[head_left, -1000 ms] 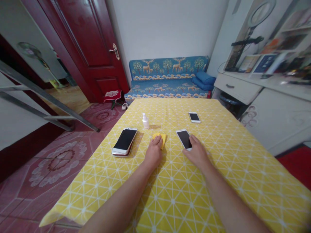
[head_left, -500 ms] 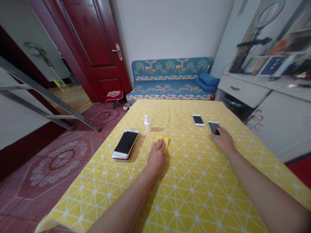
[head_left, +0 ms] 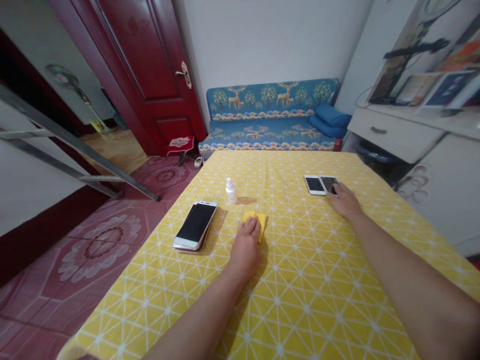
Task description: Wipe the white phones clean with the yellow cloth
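Observation:
My left hand (head_left: 246, 242) rests on a folded yellow cloth (head_left: 261, 220) near the middle of the table, its fingers close together and closed on it. Further right, my right hand (head_left: 343, 200) grips the near end of a white smartphone (head_left: 329, 182), fingers closed on its edge and covering part of the dark screen. Directly left of it, side by side, lies another white smartphone (head_left: 315, 184). Left of the cloth is a small stack of phones (head_left: 196, 226), a white one with a black screen on top. A small white bottle (head_left: 231, 192) stands upright behind the cloth.
A yellow patterned tablecloth (head_left: 300, 280) covers the table. Beyond it stands a blue sofa (head_left: 270, 120) with deer patterns. A white cabinet (head_left: 397, 130) is at the right, a metal ladder (head_left: 105, 160) and a red stool (head_left: 180, 143) at the left.
My right hand has moved the phone slightly away and left, so it now lies against the other white phone. My left hand has stayed on the cloth. The view has shifted a little.

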`<move>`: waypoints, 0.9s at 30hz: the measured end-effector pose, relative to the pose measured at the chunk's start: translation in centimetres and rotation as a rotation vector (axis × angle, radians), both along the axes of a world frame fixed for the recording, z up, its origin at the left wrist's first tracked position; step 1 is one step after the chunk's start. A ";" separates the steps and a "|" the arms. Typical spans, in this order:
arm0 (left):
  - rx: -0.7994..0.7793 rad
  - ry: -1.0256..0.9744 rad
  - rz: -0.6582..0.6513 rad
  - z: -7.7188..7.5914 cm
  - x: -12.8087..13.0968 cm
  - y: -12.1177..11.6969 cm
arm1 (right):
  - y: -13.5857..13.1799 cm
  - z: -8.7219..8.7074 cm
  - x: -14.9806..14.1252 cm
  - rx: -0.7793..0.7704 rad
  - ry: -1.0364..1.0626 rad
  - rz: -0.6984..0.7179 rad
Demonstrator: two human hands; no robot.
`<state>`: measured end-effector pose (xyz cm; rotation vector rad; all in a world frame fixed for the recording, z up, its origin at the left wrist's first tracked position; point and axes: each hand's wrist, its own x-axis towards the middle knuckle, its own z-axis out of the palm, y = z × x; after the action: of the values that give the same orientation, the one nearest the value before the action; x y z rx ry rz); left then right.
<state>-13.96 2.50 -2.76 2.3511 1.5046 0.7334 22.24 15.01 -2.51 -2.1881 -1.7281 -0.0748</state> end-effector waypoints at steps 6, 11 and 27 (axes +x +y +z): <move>-0.026 0.011 -0.006 0.2 0.0 0.0 | -1.8 0.3 -2.4 0.022 -0.129 -0.062; -0.014 0.016 -0.009 0.2 0.0 0.0 | -4.7 0.6 -6.3 0.013 -0.137 -0.081; 0.146 -0.027 -0.040 3.1 -1.0 -1.6 | -13.4 0.5 -18.2 -0.179 -0.054 0.123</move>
<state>-14.97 0.89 0.29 2.4580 1.4330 0.8899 4.03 1.61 -1.97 -2.2153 -1.9637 0.0537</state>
